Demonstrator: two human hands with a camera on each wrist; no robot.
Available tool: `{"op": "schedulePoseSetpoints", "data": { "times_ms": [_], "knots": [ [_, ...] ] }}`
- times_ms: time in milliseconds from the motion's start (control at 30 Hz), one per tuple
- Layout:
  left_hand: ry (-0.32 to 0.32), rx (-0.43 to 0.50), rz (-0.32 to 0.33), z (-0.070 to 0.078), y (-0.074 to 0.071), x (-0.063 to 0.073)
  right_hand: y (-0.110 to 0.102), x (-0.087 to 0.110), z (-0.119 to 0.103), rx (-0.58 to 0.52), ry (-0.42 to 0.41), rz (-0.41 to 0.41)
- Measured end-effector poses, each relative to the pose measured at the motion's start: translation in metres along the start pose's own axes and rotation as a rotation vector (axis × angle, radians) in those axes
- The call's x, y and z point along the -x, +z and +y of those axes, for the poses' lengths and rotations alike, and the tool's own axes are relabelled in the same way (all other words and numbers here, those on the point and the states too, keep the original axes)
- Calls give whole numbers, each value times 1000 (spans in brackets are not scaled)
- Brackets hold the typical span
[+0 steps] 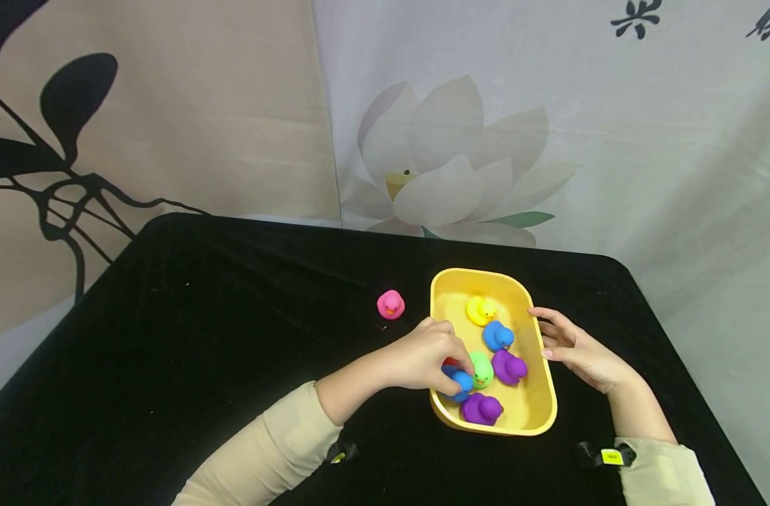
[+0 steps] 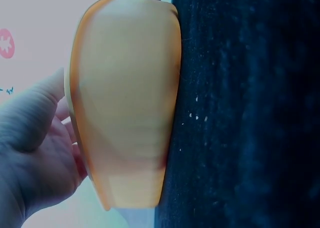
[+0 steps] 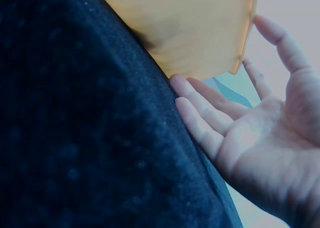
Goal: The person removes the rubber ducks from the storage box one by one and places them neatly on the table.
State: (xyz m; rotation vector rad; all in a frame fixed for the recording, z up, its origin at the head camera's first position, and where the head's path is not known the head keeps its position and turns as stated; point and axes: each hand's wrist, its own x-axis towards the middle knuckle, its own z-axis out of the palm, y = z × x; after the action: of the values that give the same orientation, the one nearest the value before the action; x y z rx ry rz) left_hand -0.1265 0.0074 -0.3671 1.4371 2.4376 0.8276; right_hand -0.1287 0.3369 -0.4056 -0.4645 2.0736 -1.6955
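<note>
A yellow tray (image 1: 537, 414) holds several rubber ducks. My left hand (image 1: 426, 355) reaches over its left rim, thumb and fingers curled around a blue duck (image 1: 463, 381). Part of a red duck (image 1: 450, 361) shows beneath those fingers. Close by lie a green duck (image 1: 482, 371) and a purple duck (image 1: 482, 409). At the tray's right side is my right hand (image 1: 577, 348), fingers extended, fingertips right at the rim. In the right wrist view its fingers (image 3: 205, 107) are spread along the tray's outer wall. The left wrist view shows the tray's wall (image 2: 125, 97) hiding the left fingertips.
Further up inside the tray are a yellow duck (image 1: 480, 310), another blue duck (image 1: 498, 336) and another purple duck (image 1: 509, 367). Outside, left of the tray, a pink duck (image 1: 391, 304) sits on the black cloth (image 1: 233, 337). A printed curtain (image 1: 454, 105) hangs behind the table.
</note>
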Motion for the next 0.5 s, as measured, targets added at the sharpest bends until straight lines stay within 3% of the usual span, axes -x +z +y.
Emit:
{"op": "schedulePoseSetpoints", "data": {
  "times_ms": [500],
  "knots": [
    [37, 181, 33, -3, -3, 1, -1, -1, 6, 10, 12, 10]
  ]
}}
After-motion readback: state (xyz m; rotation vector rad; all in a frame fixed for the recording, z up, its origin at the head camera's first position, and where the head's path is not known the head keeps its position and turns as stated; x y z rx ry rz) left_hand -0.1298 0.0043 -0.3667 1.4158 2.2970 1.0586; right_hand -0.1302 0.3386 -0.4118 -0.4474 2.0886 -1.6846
